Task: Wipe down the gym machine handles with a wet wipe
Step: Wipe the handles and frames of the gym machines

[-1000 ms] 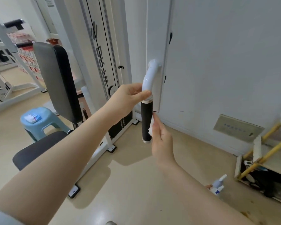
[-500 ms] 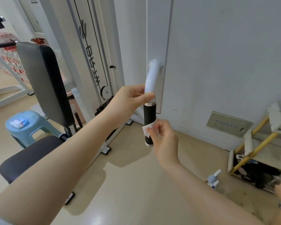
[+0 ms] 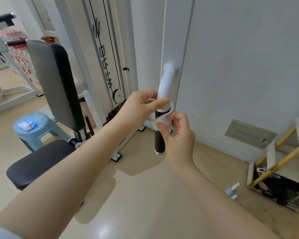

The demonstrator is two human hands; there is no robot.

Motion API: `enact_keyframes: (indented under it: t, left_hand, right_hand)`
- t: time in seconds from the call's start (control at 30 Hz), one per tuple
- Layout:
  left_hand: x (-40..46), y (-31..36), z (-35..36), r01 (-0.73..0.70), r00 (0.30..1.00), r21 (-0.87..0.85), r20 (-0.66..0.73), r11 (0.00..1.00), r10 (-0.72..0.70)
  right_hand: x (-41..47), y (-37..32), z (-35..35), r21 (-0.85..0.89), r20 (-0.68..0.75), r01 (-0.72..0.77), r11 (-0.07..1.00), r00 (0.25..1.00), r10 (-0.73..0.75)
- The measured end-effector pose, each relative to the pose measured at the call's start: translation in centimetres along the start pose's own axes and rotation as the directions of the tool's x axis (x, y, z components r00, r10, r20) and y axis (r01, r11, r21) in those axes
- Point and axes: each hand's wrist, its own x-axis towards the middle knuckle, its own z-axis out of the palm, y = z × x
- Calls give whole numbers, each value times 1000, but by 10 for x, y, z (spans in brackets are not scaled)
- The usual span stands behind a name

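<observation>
My left hand gripped the handle where the white curved tube meets the silver collar, thumb lying along the front, the other fingers curled round it and hidden behind. It seemed also to catch the upper edge of the wet wipe, though I could not tell that for sure. My right hand pinched the wipe between thumb and fingertips, and the wipe lay against the top of the black grip, just under the collar. The handle hung from the white upright of the machine, the grip pointing down toward the floor.

I judged the step to be wrapping the wipe round the grip and drawing it along. To do that well, I reckoned the wipe should go right round the black sleeve, not merely touch one face, and then travel down to the silver end cap with steady pressure, with a twist so the back was covered too. The left hand's job was to keep the handle from swinging. The collar groove wanted a separate pass, since grime collects there. The white tube above looked unwiped where my left hand covered it, so that hold would have to shift before the handle counted as done.
</observation>
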Motion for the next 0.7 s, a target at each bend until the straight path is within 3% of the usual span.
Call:
enact_keyframes:
  t: [0.17, 0.23, 0.37, 0.53, 0.57, 0.63, 0.7]
  left_hand:
    - [1, 0, 2, 0, 1000, 26, -25, 1000, 1]
    - [2, 1, 0, 7, 1000, 37, -20, 999, -6]
    - [2, 2, -4, 4, 1000, 16, -3, 1000, -4]
    - [3, 0, -5, -5, 1000, 27, -10, 1000, 5]
    - [3, -1, -5, -6, 1000, 31, -9, 1000, 7]
    - [2, -1, -5, -8, 1000, 18, -4, 1000, 8]
    - [2, 1, -4, -7, 1000, -31, 10, 1000, 7]
  right_hand:
    - [-33, 53, 4, -143, 149, -346, 927, 919, 366]
    - [-22, 47, 3, -158, 150, -332, 930, 923, 355]
    - [-1, 20, 3, -130, 121, -79, 988, 988, 95]
    - [-17, 45, -6, -292, 295, -209, 933, 909, 296]
    - [-15, 42, -9, -333, 298, -133, 934, 924, 238]
    - [-6, 26, -13, -425, 261, 210, 881, 960, -103]
    - [6, 14, -18, -538, 245, 509, 671, 857, -453]
